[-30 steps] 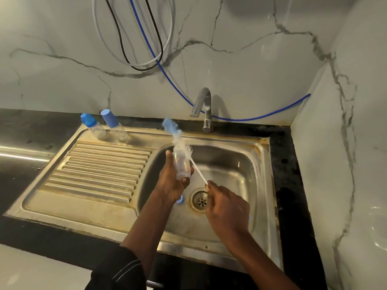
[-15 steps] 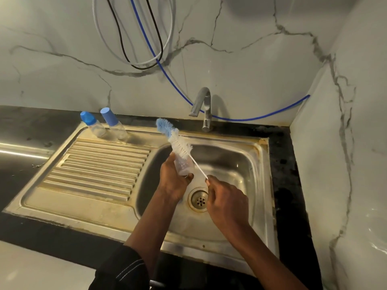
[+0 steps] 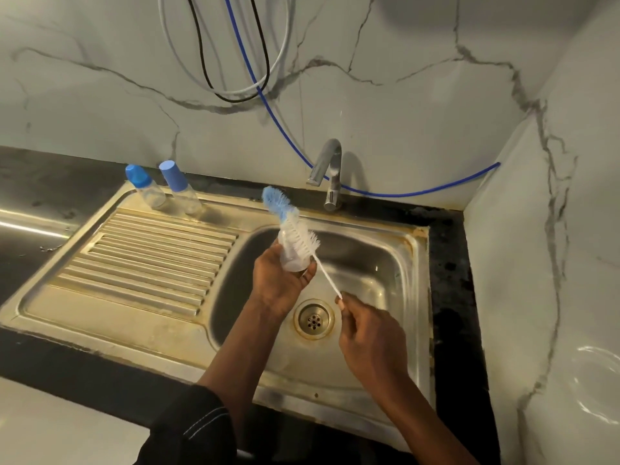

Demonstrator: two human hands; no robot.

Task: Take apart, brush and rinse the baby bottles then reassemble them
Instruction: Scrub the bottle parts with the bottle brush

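Left hand [image 3: 278,283] wraps the uncapped bottle [image 3: 292,258] over the sink [image 3: 385,263], at eleven o'clock from the drain [image 3: 313,318]; right hand [image 3: 369,333] pinches the brush [image 3: 298,234] by its wire end. Probably light, slippery plastic, so I grip round its middle

Dim, warm light. The tap [image 3: 330,169] throws a soft shadow rightward on the wall [image 3: 419,122]. Glare streak on the left counter [image 3: 30,226]; edges bow, slightly soft.

The right hand [image 3: 369,340] has worked the brush [image 3: 299,234] slightly rightward across the top of the bottle [image 3: 292,260].
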